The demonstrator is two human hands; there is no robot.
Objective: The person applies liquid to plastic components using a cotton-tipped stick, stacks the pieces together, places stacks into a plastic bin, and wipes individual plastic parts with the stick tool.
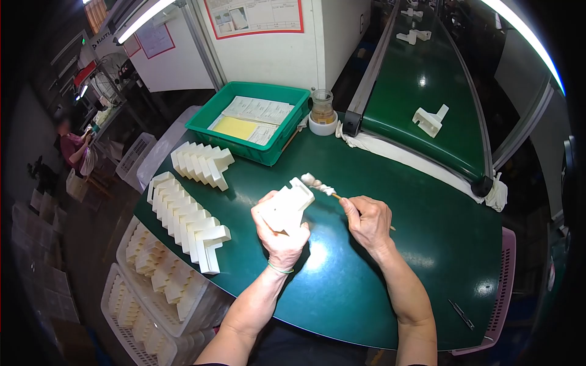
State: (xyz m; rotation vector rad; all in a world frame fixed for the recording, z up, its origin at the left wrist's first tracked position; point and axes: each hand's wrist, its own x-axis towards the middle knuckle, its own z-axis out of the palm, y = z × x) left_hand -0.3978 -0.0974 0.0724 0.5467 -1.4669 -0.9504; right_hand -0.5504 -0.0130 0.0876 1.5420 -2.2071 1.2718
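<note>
At the centre of the frame, one white part (282, 210) is gripped in the left hand (285, 245), fingers and thumb closed about it. One wooden stick (337, 196) is pinched between thumb and fingers of the right hand (370, 223); its single cotton tip (316, 183) is placed beside the part's upper edge, contact being impossible to tell. Two rows of similar parts, a longer one (183, 213) and a shorter one (200, 165), are set on the worktop (390, 305) at centre left, their overlapping pieces not securely counted. One green tray (279, 154) and one glass jar (322, 108) are seen at upper centre. Three further parts (431, 121) are carried on one conveyor belt (421, 85), upper right.
</note>
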